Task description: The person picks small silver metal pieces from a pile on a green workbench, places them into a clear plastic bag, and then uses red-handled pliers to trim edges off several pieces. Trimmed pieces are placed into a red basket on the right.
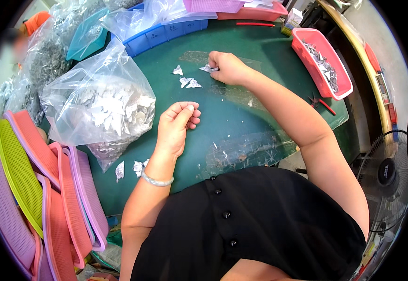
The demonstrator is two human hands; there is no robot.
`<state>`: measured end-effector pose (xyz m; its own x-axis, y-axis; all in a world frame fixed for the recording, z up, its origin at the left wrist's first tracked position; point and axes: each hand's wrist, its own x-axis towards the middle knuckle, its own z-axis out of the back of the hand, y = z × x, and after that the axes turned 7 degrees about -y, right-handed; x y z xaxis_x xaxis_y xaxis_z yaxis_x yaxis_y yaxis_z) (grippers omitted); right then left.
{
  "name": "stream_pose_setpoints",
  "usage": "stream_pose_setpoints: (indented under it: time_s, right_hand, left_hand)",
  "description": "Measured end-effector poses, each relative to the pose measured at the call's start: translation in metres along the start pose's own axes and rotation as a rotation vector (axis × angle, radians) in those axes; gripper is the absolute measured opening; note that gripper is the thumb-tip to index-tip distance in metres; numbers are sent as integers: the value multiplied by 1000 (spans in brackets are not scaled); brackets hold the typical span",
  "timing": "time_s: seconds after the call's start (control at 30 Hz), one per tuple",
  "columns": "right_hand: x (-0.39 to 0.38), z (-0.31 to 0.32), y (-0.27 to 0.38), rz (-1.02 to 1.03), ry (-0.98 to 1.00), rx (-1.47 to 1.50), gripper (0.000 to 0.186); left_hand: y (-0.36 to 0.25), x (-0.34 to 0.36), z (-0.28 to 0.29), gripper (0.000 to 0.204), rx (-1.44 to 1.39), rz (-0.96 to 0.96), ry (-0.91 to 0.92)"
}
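Observation:
At the far middle of the green table, my right hand pinches a small silvery-white metal piece at the table top. To its left lie three similar loose pieces, close together. Nearer to me, my left hand is raised with its thumb pressed on curled fingers; whatever they may hold is hidden. Beside that hand stands a clear plastic bag full of silvery pieces. A few more metal pieces rest by my left forearm, one partly covered by it.
A pink basket with metal pieces stands at the far right, red-handled pliers near it. Stacked plastic baskets crowd the left. A blue bin and more filled bags line the back. A fan stands at right.

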<state>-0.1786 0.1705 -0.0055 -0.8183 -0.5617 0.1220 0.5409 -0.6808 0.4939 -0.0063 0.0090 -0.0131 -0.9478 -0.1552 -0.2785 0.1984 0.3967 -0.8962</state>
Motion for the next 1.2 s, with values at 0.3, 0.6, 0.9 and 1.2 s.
stream_pose_setpoints:
  time_s: [0.3, 0.6, 0.9, 1.2]
  right_hand:
    - [32, 12, 8, 1, 221, -134, 35]
    - [54, 2, 31, 146, 243, 129, 31]
    - [82, -16, 57, 182, 433, -152, 32]
    - [78, -21, 48, 209, 340, -57, 30]
  left_hand:
    - [1, 2, 2, 14, -7, -3, -2]
    - [1, 2, 2, 15, 13, -6, 15]
    - [-1, 3, 3, 14, 29, -26, 6]
    - [-1, 3, 2, 14, 47, -10, -3]
